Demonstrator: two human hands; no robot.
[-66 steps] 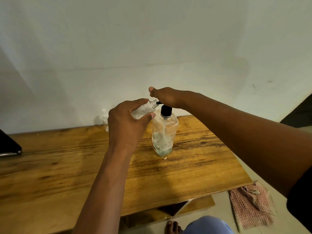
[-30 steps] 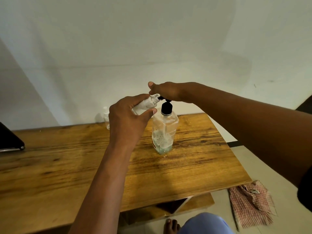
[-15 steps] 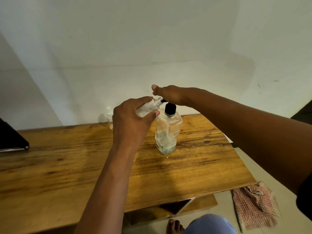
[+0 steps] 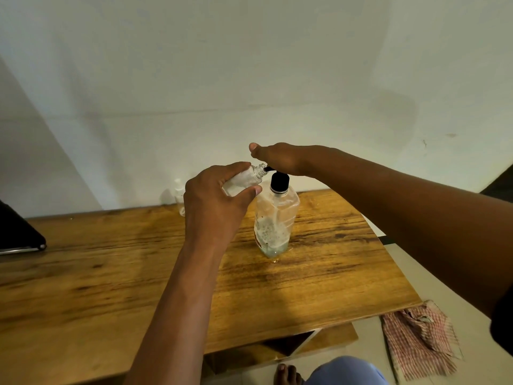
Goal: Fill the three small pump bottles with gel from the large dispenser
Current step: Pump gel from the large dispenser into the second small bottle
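Black pump head hidden under flat right hand; left fingers around small bottle.

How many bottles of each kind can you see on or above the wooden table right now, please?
Large clear plastic dispenser bottle with black pump: 1
Small clear uncapped bottle held in the left hand: 1
Small clear bottle with pump top standing by the wall: 1
Total: 3
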